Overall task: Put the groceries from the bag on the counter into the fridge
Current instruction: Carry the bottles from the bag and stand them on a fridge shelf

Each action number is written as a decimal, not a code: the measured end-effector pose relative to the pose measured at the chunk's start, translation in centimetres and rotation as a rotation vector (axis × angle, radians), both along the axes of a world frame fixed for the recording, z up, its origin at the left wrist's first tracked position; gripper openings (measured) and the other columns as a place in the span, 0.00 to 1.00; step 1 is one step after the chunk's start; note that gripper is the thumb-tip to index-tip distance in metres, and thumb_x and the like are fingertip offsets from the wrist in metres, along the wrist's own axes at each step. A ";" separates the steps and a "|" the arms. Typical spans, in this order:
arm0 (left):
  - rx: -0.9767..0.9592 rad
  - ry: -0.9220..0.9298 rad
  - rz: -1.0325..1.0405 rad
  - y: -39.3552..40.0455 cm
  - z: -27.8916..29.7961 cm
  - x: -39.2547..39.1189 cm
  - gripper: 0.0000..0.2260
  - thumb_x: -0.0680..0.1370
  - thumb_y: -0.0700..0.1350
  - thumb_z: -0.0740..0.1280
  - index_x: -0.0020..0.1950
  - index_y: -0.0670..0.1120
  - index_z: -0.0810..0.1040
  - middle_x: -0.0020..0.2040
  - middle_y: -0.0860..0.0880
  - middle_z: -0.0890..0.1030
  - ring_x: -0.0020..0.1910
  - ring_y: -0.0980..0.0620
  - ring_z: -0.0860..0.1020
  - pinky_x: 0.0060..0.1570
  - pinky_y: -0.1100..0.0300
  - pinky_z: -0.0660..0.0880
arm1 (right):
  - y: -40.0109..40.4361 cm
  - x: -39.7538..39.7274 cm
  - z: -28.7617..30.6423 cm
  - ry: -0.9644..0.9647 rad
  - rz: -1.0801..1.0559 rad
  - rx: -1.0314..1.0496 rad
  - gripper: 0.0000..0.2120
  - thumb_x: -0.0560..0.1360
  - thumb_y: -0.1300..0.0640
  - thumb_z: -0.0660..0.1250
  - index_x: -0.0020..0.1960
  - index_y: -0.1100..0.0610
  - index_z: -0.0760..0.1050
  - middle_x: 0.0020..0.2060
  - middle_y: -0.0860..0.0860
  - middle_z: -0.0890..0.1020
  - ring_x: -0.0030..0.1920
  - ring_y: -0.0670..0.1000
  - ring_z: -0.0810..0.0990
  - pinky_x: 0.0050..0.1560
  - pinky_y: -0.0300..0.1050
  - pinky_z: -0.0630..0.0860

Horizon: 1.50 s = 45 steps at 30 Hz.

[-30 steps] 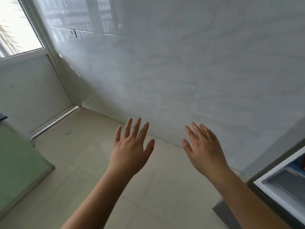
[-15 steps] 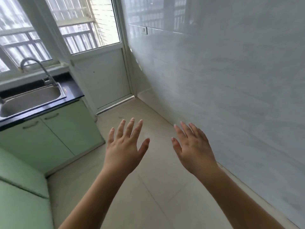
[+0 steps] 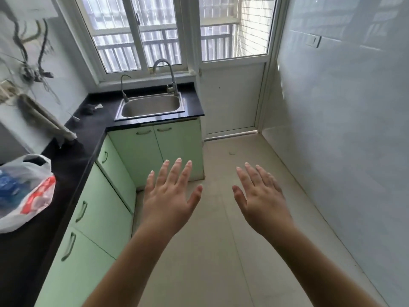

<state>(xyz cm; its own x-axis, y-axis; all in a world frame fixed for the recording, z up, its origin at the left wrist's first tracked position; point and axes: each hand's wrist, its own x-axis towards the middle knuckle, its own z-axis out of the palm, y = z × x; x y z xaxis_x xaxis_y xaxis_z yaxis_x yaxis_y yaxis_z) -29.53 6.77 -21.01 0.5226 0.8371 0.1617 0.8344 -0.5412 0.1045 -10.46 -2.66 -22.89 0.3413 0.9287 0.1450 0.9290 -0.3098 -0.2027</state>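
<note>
View swung left from wall; bag (image 3: 24, 191) on counter (image 3: 73, 151) now visible. Left hand (image 3: 170, 200), right hand (image 3: 261, 202) fingers spread, empty. Bag looks limp, slippery: grab handles.

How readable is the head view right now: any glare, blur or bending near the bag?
Head view: the window is bright but not blown out; the bag at the left edge is smeared and stretched by wide-angle distortion; both hands, left hand and right hand, are sharp.
</note>
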 end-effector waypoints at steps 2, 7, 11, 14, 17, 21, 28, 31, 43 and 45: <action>0.009 -0.014 0.040 2.1 -0.1 -2.6 0.32 0.76 0.67 0.35 0.79 0.60 0.38 0.81 0.56 0.43 0.79 0.53 0.38 0.77 0.49 0.38 | 2.9 -2.2 0.1 -0.006 0.044 -0.001 0.36 0.73 0.37 0.29 0.79 0.46 0.45 0.79 0.47 0.50 0.78 0.49 0.44 0.73 0.45 0.37; 0.038 -0.046 0.134 7.1 0.1 -8.8 0.31 0.77 0.67 0.36 0.79 0.60 0.36 0.81 0.55 0.42 0.79 0.52 0.38 0.76 0.50 0.37 | 10.0 -7.0 0.4 -0.037 0.124 0.011 0.36 0.73 0.37 0.29 0.78 0.46 0.46 0.79 0.47 0.50 0.78 0.48 0.44 0.74 0.46 0.39; 0.024 -0.024 0.198 10.3 0.0 -12.9 0.31 0.76 0.66 0.34 0.78 0.59 0.35 0.81 0.54 0.40 0.79 0.52 0.36 0.76 0.50 0.36 | 14.2 -10.6 0.7 -0.045 0.197 -0.001 0.37 0.72 0.36 0.28 0.78 0.46 0.45 0.79 0.47 0.49 0.78 0.49 0.44 0.75 0.47 0.40; 0.040 -0.013 0.254 12.4 0.0 -15.2 0.32 0.76 0.66 0.35 0.79 0.58 0.37 0.81 0.54 0.42 0.79 0.51 0.38 0.76 0.49 0.37 | 16.7 -12.2 0.8 -0.051 0.251 -0.010 0.36 0.73 0.36 0.29 0.78 0.46 0.44 0.79 0.47 0.49 0.78 0.49 0.43 0.75 0.47 0.39; 0.052 0.012 0.313 14.5 -0.2 -16.8 0.32 0.76 0.66 0.35 0.80 0.57 0.38 0.82 0.54 0.43 0.80 0.50 0.39 0.76 0.48 0.39 | 19.4 -12.9 0.5 -0.059 0.300 -0.024 0.35 0.73 0.36 0.30 0.78 0.45 0.44 0.79 0.47 0.48 0.78 0.49 0.42 0.75 0.47 0.37; 0.025 0.041 0.375 17.0 -0.8 -17.4 0.33 0.76 0.66 0.33 0.80 0.57 0.39 0.82 0.53 0.43 0.80 0.50 0.39 0.77 0.47 0.40 | 23.4 -12.5 -0.2 -0.050 0.339 -0.039 0.36 0.73 0.35 0.29 0.78 0.45 0.45 0.79 0.46 0.49 0.78 0.48 0.42 0.75 0.46 0.39; -0.004 0.085 0.476 22.9 -2.1 -15.8 0.36 0.73 0.66 0.31 0.80 0.56 0.43 0.82 0.52 0.47 0.80 0.49 0.42 0.77 0.47 0.43 | 32.2 -11.3 -1.7 -0.031 0.454 -0.043 0.35 0.75 0.36 0.32 0.79 0.47 0.47 0.79 0.47 0.51 0.78 0.50 0.45 0.76 0.47 0.41; -0.016 0.092 0.516 25.3 -1.9 -14.7 0.37 0.73 0.66 0.31 0.81 0.56 0.44 0.82 0.53 0.47 0.80 0.50 0.43 0.77 0.47 0.42 | 35.9 -10.8 -1.8 -0.014 0.513 -0.048 0.35 0.75 0.36 0.31 0.79 0.47 0.47 0.79 0.47 0.51 0.78 0.50 0.44 0.76 0.48 0.40; 0.038 0.153 0.761 29.7 -2.4 -19.9 0.32 0.79 0.64 0.44 0.80 0.52 0.58 0.79 0.48 0.63 0.79 0.46 0.57 0.74 0.48 0.47 | 46.8 -17.5 -1.5 -0.026 0.795 -0.043 0.34 0.75 0.37 0.31 0.79 0.47 0.42 0.79 0.48 0.44 0.77 0.51 0.36 0.75 0.49 0.35; 0.026 0.134 0.805 30.0 -2.9 -21.9 0.32 0.79 0.64 0.43 0.79 0.51 0.59 0.79 0.48 0.62 0.79 0.45 0.57 0.76 0.46 0.50 | 48.0 -19.8 -1.6 -0.038 0.847 -0.042 0.34 0.75 0.37 0.31 0.79 0.47 0.42 0.79 0.48 0.45 0.77 0.51 0.37 0.74 0.49 0.34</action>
